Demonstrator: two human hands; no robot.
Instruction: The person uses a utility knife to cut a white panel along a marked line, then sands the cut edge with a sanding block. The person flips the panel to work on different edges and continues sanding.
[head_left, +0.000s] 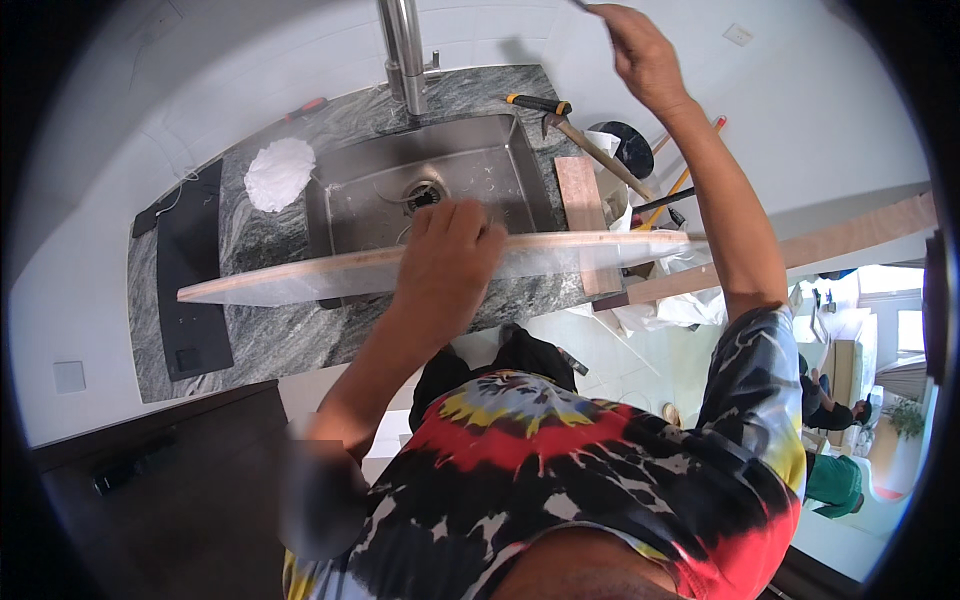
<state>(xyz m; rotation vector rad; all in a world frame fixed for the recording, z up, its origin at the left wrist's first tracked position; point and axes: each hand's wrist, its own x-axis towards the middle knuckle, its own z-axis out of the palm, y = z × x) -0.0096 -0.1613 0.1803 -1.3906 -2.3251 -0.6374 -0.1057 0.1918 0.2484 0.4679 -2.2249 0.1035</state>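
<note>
Head view, from the left: a dark flat panel (190, 290) lies along that end of a grey-veined stone counter (285, 345). Beside it, the long, pale board (300, 280) begins, standing roughly on edge, its wood-coloured upper rim running across the front of the steel sink (345, 205). A crumpled white wad (281, 175) sits at the sink's left corner, with a red-handled tool (308, 108) behind it near the wall. Past these rises a metal faucet (403, 60).

In the middle, the person's left hand (450, 250) is at the board's upper rim, fingers curled narrow; whether they actually grip the wood cannot be told.

Farther right, a black-and-yellow handle (538, 103) lies near the head of a wooden-handled hammer (605, 158). A reddish-brown plank (576, 185) stretches out beneath the board's right part. Above that side, the right hand (645, 60) is raised, well apart from the board, closed around a thin dark object (580, 5) cut off by the picture's edge. Rightmost, a long brown strip (800, 245) slants upward, and someone in a green top (838, 483) appears in the background.
</note>
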